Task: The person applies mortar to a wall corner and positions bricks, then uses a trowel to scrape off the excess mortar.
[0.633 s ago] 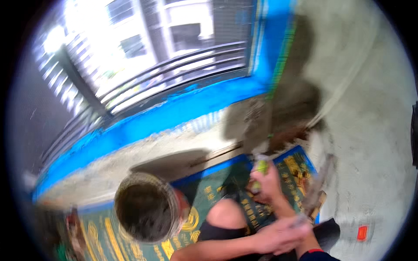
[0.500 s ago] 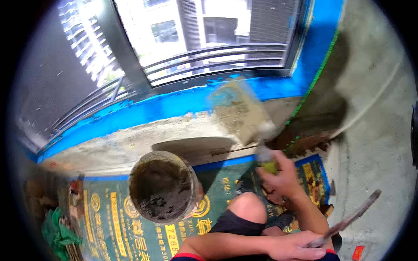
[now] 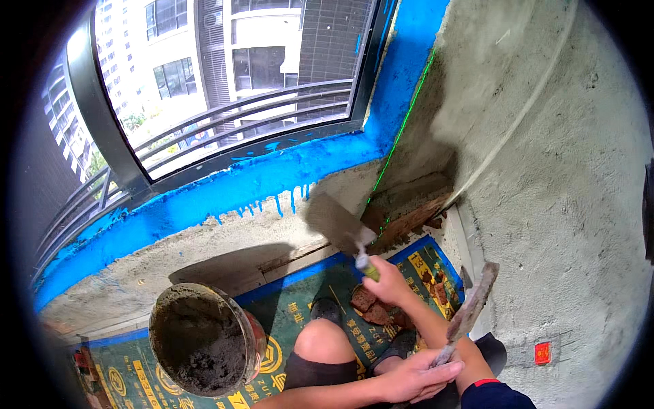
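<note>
My right hand [image 3: 391,283] is closed round the yellow-green handle of a broad-bladed trowel [image 3: 335,222]. Its grey blade is slightly blurred, in front of the low wall under the window; I cannot tell whether it touches. My left hand [image 3: 424,376] reaches across beneath the right forearm and grips a narrow, mortar-crusted tool [image 3: 474,300], seen nearly edge-on, its far end pointing up and right. A round bucket [image 3: 253,334] of wet grey mortar [image 3: 204,341] stands left of my knee. Blue coating [image 3: 272,174] with drips runs along the wall below the window frame.
Broken reddish brick pieces [image 3: 371,307] lie by my feet on the green printed floor sheet [image 3: 283,310]. A green laser line [image 3: 409,117] runs down the corner beside a rough grey wall [image 3: 545,225]. A small red box [image 3: 542,353] is set in that wall.
My right hand has brought the trowel down from the blue band to the lower wall. The view has swung right, so bucket and window sit further left. Both hands keep their tools.
</note>
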`<act>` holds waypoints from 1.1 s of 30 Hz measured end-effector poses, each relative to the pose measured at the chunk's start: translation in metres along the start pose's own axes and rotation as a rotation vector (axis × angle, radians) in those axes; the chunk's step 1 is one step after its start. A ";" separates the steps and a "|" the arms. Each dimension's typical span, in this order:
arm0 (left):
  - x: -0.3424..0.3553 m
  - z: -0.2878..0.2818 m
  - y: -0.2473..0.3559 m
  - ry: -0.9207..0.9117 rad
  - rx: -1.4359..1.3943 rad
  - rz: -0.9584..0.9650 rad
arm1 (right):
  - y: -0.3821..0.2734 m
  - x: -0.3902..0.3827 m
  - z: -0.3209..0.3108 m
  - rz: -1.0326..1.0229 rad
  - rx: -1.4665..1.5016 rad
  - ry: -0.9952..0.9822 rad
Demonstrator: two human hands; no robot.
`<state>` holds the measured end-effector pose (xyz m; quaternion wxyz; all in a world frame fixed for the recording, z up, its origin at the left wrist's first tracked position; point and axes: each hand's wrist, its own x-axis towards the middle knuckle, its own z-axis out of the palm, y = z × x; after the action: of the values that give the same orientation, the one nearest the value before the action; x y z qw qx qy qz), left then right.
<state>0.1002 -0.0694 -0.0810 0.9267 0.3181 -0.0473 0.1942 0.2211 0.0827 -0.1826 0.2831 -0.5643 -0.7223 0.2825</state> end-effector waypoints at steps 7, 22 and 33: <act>0.012 0.008 0.024 0.001 -0.041 -0.045 | 0.089 0.034 -0.023 0.730 0.726 -0.236; 0.038 -0.002 0.031 0.018 -0.063 -0.060 | 0.120 0.029 -0.164 0.665 0.786 -0.194; 0.047 -0.007 0.040 0.232 -0.141 -0.148 | 0.141 0.091 -0.250 0.458 -0.815 -0.169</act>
<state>0.1271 -0.0202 -0.0539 0.9578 0.2303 0.0702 0.1569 0.4768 0.2223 -0.1066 -0.0905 -0.7492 -0.6517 0.0763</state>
